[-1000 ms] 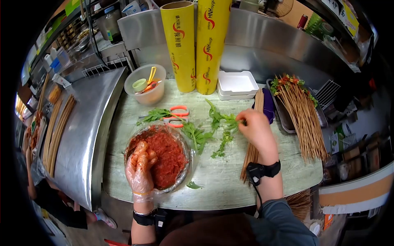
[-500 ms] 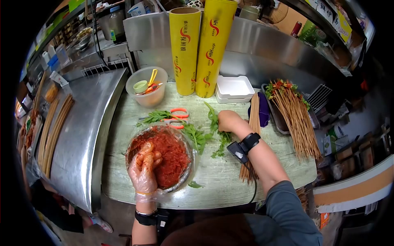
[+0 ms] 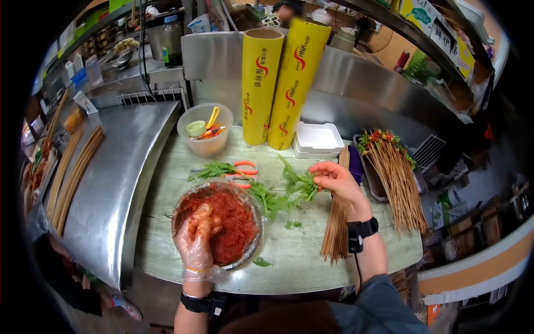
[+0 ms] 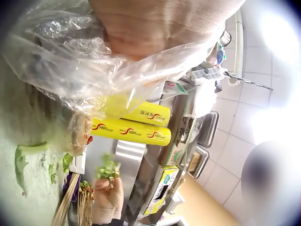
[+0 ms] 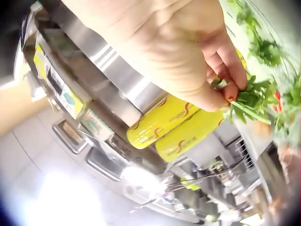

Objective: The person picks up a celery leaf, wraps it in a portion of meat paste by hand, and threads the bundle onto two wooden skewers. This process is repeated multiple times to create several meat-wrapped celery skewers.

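Observation:
My left hand, in a clear plastic glove smeared red, is over the left part of a bowl lined with plastic film. Red minced meat fills that bowl. The fingers are bent, and whether they hold meat I cannot tell. My bare right hand pinches leafy green herbs between thumb and fingertips, above the middle of the table. More herb sprigs lie between the bowl and this hand, with a small leafy bit below. Orange-handled scissors lie behind the bowl, partly under leaves.
Bare wooden skewers lie right of the herbs. Beyond them, a tray carries many skewers topped with greens and red pieces. Two yellow cling film rolls, white trays and a plastic tub stand at the back.
My right hand went left and down onto the herbs, then drew back right, turned, with herbs in its fingers. Most of the lower sprig has left the table. My left hand stays over the bowl.

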{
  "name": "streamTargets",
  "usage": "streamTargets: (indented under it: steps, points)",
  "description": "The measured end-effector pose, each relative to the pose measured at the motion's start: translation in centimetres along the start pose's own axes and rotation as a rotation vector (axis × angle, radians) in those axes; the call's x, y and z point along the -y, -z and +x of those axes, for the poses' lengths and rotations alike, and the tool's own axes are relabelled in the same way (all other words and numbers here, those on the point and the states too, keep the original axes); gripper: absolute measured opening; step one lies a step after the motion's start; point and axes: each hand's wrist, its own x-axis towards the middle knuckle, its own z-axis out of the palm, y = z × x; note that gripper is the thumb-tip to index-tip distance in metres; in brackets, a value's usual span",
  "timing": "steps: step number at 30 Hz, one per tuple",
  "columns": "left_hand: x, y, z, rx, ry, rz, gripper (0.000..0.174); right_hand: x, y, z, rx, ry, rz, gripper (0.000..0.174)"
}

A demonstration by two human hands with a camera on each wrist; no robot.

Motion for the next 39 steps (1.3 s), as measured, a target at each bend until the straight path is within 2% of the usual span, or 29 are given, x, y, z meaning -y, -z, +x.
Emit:
streamTargets:
  steps: [4,5,8,9,12,15,18,22,24,25,26,30,31,32,34,37,39]
  points:
    - [-0.1,-0.4,0.0,-0.008,-0.01,0.003,0.029,-2.4,0.7,0.5,0.082,0.018,0.25,0.013]
    - [-0.1,-0.4,0.0,-0.018,-0.011,0.004,0.028,-2.6,0.1,0.8,0.04,0.005,-0.089,0.008]
    - [0.0,-0.1,0.1,-0.02,0.01,0.051,0.028,-3.0,-0.6,0.6,-0.047,0.021,-0.105,0.005]
    - [-0.1,-0.3,0.0,-0.031,0.01,0.048,0.029,-3.0,-0.6,0.4,-0.062,0.029,0.044,0.007]
    - [0.0,-0.4,0.1,-0.019,0.003,0.061,0.029,-3.6,-0.1,-0.1,-0.018,0.034,0.255,0.01]
    - [0.1,-0.5,0.0,-0.026,0.012,0.048,0.029,-3.7,-0.1,-0.3,0.027,0.06,0.33,0.012]
    - [-0.2,-0.7,-0.1,-0.031,0.038,0.094,0.03,-2.8,-0.7,-0.7,0.106,0.081,0.317,0.011]
    - [-0.6,-1.7,-0.3,-0.004,-0.085,0.259,0.026,-0.9,-1.9,-1.9,0.174,0.088,0.217,0.013]
    - [-1.0,-2.3,-0.5,0.119,-0.227,0.424,0.026,-0.2,-2.8,-2.6,0.208,0.097,0.187,0.014]
    - [-1.4,-3.4,-1.1,0.139,-0.237,0.375,0.026,-0.1,-3.2,-2.8,0.232,0.11,0.18,0.014]
    - [-2.0,-4.6,-1.4,0.202,-0.321,0.429,0.03,-0.1,-3.7,-3.0,0.259,0.123,0.172,0.015]
    - [-4.3,-8.1,-2.4,0.478,-0.233,0.66,0.052,0.1,-5.2,-3.7,0.354,0.16,0.146,0.017]
    - [-3.6,-8.4,-2.2,0.49,-0.375,0.829,0.057,0.1,-5.7,-3.9,0.356,0.178,0.151,0.016]
    - [-3.1,-8.6,-1.6,0.523,-0.615,0.974,0.057,-0.1,-6.2,-4.0,0.352,0.198,0.165,0.016]
    - [-2.6,-8.4,-1.6,0.589,-0.629,1.005,0.048,-0.4,-7.0,-4.2,0.337,0.243,0.193,0.016]
    - [-0.9,-8.4,-2.7,0.426,0.079,0.182,0.036,-0.7,-7.5,-4.0,0.282,0.372,0.173,0.016]
    - [-0.9,-9.1,-3.1,0.368,0.182,0.035,0.032,-0.9,-7.8,-3.9,0.238,0.478,0.081,0.016]
